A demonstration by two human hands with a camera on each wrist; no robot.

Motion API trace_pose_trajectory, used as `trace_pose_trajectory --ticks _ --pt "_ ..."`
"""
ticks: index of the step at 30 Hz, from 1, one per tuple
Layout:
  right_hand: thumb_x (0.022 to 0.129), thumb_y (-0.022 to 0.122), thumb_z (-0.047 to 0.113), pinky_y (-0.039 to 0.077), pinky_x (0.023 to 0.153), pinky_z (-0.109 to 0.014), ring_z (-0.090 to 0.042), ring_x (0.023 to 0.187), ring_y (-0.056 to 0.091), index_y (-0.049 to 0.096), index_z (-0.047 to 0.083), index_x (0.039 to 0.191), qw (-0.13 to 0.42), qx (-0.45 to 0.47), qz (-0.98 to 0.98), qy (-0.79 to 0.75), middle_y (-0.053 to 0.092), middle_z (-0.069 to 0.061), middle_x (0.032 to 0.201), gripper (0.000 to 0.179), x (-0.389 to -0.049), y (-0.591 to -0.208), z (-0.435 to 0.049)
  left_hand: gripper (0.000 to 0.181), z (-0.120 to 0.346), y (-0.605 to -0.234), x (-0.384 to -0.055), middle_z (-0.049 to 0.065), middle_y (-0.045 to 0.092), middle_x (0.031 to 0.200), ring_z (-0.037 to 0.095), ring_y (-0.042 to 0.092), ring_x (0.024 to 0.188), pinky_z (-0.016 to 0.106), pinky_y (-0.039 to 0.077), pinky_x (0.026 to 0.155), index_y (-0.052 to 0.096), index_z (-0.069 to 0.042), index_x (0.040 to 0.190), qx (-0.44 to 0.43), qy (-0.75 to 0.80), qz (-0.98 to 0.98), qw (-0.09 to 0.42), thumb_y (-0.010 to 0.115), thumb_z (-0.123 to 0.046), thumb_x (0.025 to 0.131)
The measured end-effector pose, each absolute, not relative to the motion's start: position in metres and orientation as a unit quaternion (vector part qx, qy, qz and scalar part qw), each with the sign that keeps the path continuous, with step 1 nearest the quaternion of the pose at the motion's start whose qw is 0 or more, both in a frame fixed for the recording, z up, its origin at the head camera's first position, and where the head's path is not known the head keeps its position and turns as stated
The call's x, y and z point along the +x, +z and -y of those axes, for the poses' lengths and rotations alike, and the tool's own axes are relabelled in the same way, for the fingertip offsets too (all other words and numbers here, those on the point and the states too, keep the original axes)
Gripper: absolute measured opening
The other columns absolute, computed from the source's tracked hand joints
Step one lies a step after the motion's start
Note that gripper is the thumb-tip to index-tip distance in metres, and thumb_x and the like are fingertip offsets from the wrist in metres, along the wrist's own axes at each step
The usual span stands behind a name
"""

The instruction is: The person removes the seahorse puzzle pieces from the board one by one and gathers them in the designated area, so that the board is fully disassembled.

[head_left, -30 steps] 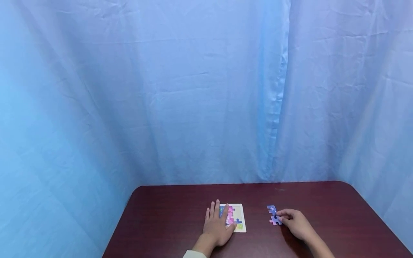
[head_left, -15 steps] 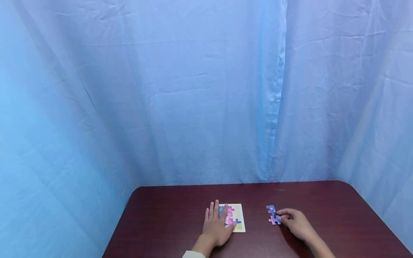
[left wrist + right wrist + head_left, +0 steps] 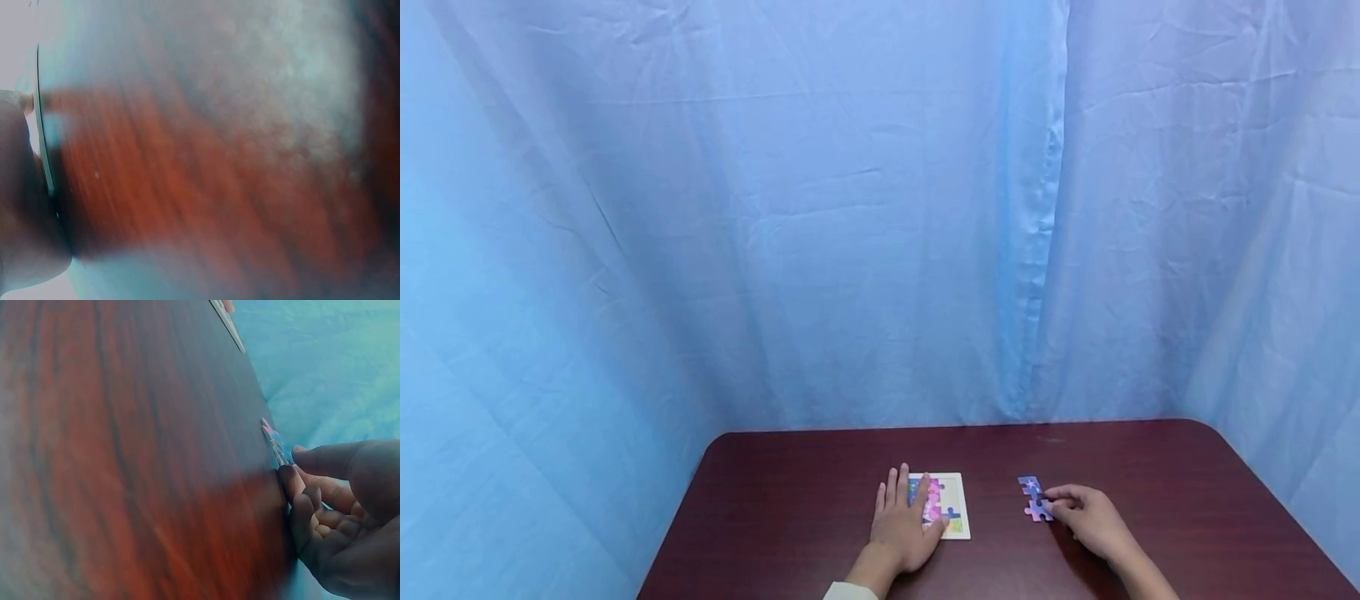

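Note:
My left hand lies with spread, straight fingers over the left part of a white-framed jigsaw board. Pink, blue and yellow-green pieces fill part of it, and a bare cream area shows at its upper right. The board's thin edge shows beside that hand in the left wrist view. To the right, my right hand pinches a pink-and-blue puzzle piece between thumb and forefinger, at its right edge. A blue puzzle piece with a white star lies right behind it. The fingertips hide part of the pieces.
Both hands work over a dark red wooden table with rounded far corners. Bare tabletop separates the board from the loose pieces. Pale blue curtains hang behind the table and along both sides.

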State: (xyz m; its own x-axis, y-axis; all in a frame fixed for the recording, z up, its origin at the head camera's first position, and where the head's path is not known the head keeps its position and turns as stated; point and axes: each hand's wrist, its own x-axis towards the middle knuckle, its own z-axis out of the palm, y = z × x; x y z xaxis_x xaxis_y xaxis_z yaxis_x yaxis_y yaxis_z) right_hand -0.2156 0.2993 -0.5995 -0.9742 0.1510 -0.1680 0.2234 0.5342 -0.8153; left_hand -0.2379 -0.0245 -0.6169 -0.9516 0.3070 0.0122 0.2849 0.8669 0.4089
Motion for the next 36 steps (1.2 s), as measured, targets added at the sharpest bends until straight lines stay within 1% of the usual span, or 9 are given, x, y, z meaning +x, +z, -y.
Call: trace_pose_trajectory --ticks 5,8,12,15,21,23,28,30,36 --pt "0.098 0.069 0.012 0.051 0.053 -0.030 -0.015 0.063 0.058 0.073 -0.002 0.126 0.039 0.109 -0.868 -0.482 0.075 -0.003 0.091 0.032 -0.215 -0.601 -0.301 0.077 0.025 -0.617 -0.238 0.021 0.021 0.176 0.042 0.017 0.165 0.059 0.017 0.133 0.036 -0.021 0.166 0.157 0.201 -0.967 0.026 0.049 -0.062 0.102" --pt "0.098 0.072 0.014 0.051 0.054 -0.029 -0.014 0.063 0.059 0.073 -0.001 0.125 0.039 0.117 -0.865 -0.486 0.074 -0.003 0.091 0.031 -0.215 -0.601 -0.300 0.078 0.025 -0.617 -0.237 0.020 0.020 0.177 0.041 0.016 0.165 0.059 0.016 0.133 0.035 -0.022 0.167 0.156 0.204 -0.966 0.023 0.047 -0.064 0.102" --pt "0.099 0.073 0.020 0.051 0.054 -0.030 -0.015 0.063 0.059 0.074 0.001 0.123 0.043 0.123 -0.864 -0.486 0.072 -0.002 0.087 0.030 -0.214 -0.601 -0.298 0.078 0.026 -0.610 -0.234 0.021 0.020 0.176 0.042 0.016 0.165 0.061 0.016 0.132 0.035 -0.020 0.166 0.157 0.217 -0.963 0.030 0.049 -0.062 0.102" --pt "0.101 0.069 0.022 0.050 0.055 -0.031 -0.016 0.065 0.058 0.075 0.002 0.118 0.046 0.123 -0.868 -0.480 0.070 -0.003 0.083 0.027 -0.212 -0.598 -0.297 0.078 0.027 -0.608 -0.233 0.023 0.021 0.176 0.044 0.017 0.164 0.063 0.016 0.132 0.035 -0.019 0.166 0.160 0.219 -0.962 0.036 0.050 -0.061 0.102" --pt "0.102 0.068 0.024 0.045 0.059 -0.030 -0.015 0.066 0.056 0.072 0.006 0.099 0.038 0.126 -0.882 -0.453 0.065 -0.002 0.076 0.019 -0.205 -0.590 -0.292 0.078 0.026 -0.620 -0.239 0.019 0.019 0.177 0.040 0.014 0.166 0.061 0.015 0.133 0.034 -0.023 0.167 0.159 0.209 -0.964 0.028 0.048 -0.063 0.102" --pt "0.102 0.069 0.026 0.044 0.061 -0.029 -0.014 0.067 0.055 0.071 0.006 0.096 0.032 0.125 -0.886 -0.446 0.064 -0.002 0.076 0.021 -0.203 -0.588 -0.291 0.078 0.025 -0.622 -0.240 0.018 0.018 0.178 0.039 0.014 0.166 0.060 0.015 0.133 0.033 -0.024 0.167 0.157 0.204 -0.966 0.025 0.047 -0.064 0.102" --pt "0.101 0.069 0.027 0.043 0.063 -0.027 -0.013 0.068 0.055 0.071 0.007 0.096 0.027 0.122 -0.890 -0.438 0.066 -0.002 0.077 0.021 -0.200 -0.583 -0.286 0.078 0.025 -0.620 -0.240 0.020 0.018 0.177 0.041 0.014 0.166 0.061 0.015 0.133 0.033 -0.022 0.167 0.159 0.215 -0.963 0.026 0.045 -0.064 0.103" --pt "0.101 0.070 0.026 0.043 0.063 -0.027 -0.012 0.067 0.055 0.070 0.008 0.094 0.023 0.113 -0.893 -0.434 0.066 -0.001 0.077 0.020 -0.198 -0.582 -0.282 0.076 0.025 -0.619 -0.240 0.020 0.018 0.177 0.042 0.014 0.166 0.061 0.014 0.133 0.033 -0.021 0.167 0.159 0.214 -0.963 0.026 0.045 -0.061 0.104" --pt "0.098 0.073 0.022 0.043 0.063 -0.025 -0.010 0.063 0.055 0.069 0.011 0.090 0.008 0.084 -0.899 -0.429 0.065 0.000 0.072 0.015 -0.192 -0.579 -0.262 0.065 0.024 -0.623 -0.240 0.020 0.021 0.176 0.040 0.017 0.165 0.060 0.018 0.133 0.035 -0.021 0.166 0.162 0.179 -0.970 0.011 0.043 -0.049 0.108"
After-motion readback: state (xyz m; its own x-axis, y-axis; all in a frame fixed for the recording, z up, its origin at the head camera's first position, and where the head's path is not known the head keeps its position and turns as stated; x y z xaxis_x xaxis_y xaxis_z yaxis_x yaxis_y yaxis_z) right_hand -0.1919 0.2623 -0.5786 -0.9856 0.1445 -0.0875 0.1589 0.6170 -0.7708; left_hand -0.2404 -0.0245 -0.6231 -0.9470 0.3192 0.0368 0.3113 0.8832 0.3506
